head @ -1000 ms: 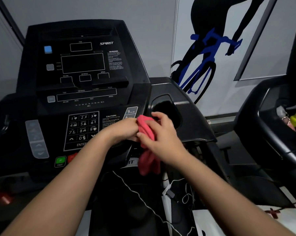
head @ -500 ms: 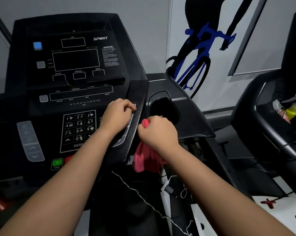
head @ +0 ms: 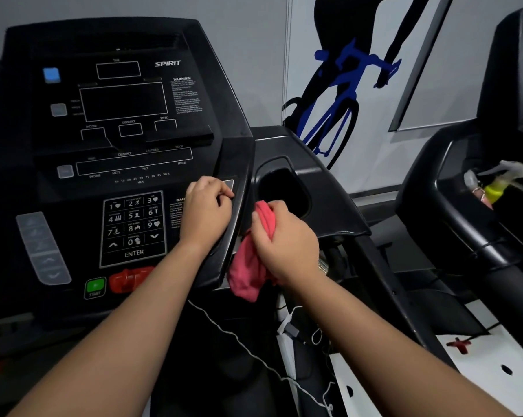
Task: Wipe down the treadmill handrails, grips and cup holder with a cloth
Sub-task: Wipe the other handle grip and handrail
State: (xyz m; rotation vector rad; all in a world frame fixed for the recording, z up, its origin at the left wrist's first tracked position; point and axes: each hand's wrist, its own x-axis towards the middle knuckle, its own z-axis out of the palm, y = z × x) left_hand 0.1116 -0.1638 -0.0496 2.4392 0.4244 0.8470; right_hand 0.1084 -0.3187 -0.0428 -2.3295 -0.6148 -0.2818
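While the keypad (head: 133, 228) and green start button (head: 95, 286) sat at the left of the treadmill console (head: 118, 103), my left hand (head: 207, 212) rested on the console's right rim, fingers curled under, holding nothing. Just beside it, my right hand (head: 284, 242) gripped the pink cloth (head: 248, 266), bunched just below the dark cup holder (head: 284, 188), its tail hanging down. Farther right, a spray bottle (head: 500, 185) sat in the tray of the neighbouring treadmill (head: 434, 212).

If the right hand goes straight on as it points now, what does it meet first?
Most likely the console's right edge: the right hand, gripping the pink cloth, points forward and leftward at it. The cup holder lies just right of that line; depth is unclear.
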